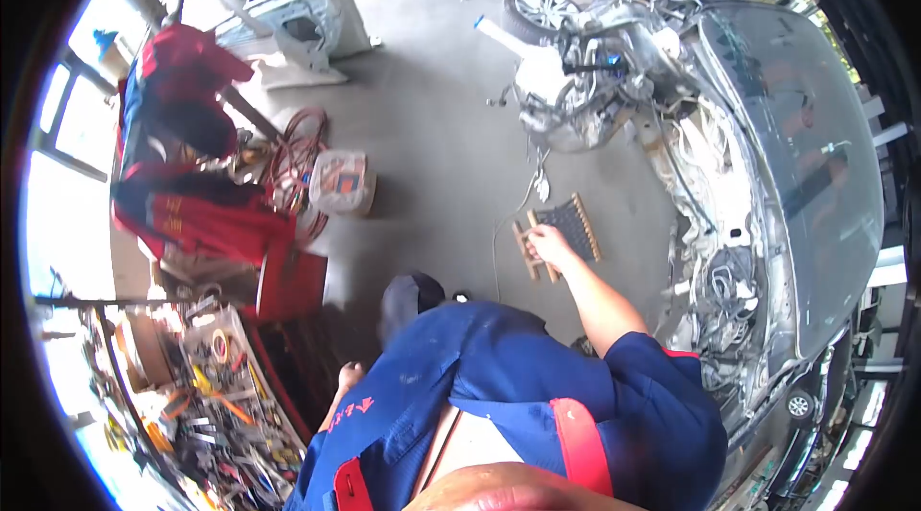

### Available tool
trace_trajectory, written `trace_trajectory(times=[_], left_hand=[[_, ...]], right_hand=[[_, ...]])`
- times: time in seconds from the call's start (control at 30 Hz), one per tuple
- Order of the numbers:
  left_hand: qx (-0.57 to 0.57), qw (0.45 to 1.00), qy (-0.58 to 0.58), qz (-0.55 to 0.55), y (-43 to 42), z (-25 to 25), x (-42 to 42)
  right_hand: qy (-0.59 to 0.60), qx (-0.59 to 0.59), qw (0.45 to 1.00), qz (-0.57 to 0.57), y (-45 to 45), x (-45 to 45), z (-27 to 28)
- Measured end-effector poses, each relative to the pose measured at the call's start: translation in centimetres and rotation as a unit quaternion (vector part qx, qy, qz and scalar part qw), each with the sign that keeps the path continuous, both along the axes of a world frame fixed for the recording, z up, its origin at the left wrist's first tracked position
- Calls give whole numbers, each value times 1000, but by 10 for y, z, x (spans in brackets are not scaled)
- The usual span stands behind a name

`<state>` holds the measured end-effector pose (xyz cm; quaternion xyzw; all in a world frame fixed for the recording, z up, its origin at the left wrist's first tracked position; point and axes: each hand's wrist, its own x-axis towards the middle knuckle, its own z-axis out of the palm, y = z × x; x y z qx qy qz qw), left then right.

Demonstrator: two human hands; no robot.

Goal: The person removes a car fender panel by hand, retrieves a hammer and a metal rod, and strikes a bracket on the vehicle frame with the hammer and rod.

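Note:
My right hand (549, 244) is closed around the wooden frame of a small folding stool (568, 228) with a dark woven seat. The stool is out in front of me and to the right, over the grey floor; whether it touches the floor I cannot tell. My left hand (351, 376) hangs low at my left side, close to a red tool cart (293, 285). Its fingers look curled, and anything inside them is hidden. Heaps of hand tools (216, 415) lie beyond that hand on the left.
A damaged car (796, 185) with its front stripped stands at right. Mechanical parts with a wheel (539, 10) lie ahead. On the left are a car door (297, 22), red jackets (192, 209), a coiled hose (305, 132) and a plastic bucket (342, 182). A thin cable (496, 257) runs along the floor.

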<state>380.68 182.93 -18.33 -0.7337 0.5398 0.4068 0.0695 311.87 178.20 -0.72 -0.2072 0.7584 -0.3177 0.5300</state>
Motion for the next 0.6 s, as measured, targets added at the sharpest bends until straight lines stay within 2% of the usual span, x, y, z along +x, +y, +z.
trace_trajectory(times=[0.03, 0.07, 0.13, 0.23, 0.27, 0.3, 0.33, 0.37, 0.4, 0.43, 0.47, 0.5, 0.53, 0.6], left_hand=[[27, 999, 0, -41, -37, 3, -12], [29, 996, 59, -68, -73, 4, -22], [20, 988, 62, -140, -154, -11, -47], [-26, 984, 53, -168, -292, -28, -75], [-24, 940, 18, -341, -351, -29, -87], [-15, 865, -19, -500, -404, -25, -97], [-10, 765, -54, -642, -456, -20, -107], [-132, 763, -53, -631, -517, -15, -124], [-174, 784, -56, -594, -570, 0, -145], [-214, 803, -56, -553, -624, 17, -167], [-169, 850, -67, -494, -671, 41, -195], [-126, 925, 22, -358, -718, 48, -219], [-83, 968, 108, -209, -766, 52, -244], [-168, 940, 56, -291, -831, 135, -326]], right_hand=[[26, -32, 999, 19, -45, -4, 16], [7, -60, 997, 45, -83, -11, 28], [23, -59, 993, 99, -151, -18, 48], [67, -69, 987, 127, -219, -47, 9], [71, -53, 993, 80, -240, -53, 12], [70, -30, 996, 37, -251, -51, 22], [69, -12, 998, -4, -265, -50, 28], [92, -27, 995, 10, -286, -59, 29], [82, -58, 995, -23, -308, -69, 26], [138, -91, 986, -25, -332, -77, 39], [190, -120, 974, -27, -353, -81, 58], [246, -167, 953, -56, -380, -84, 85], [303, -216, 924, -85, -408, -90, 107], [326, -294, 888, -140, -469, -113, 128]])
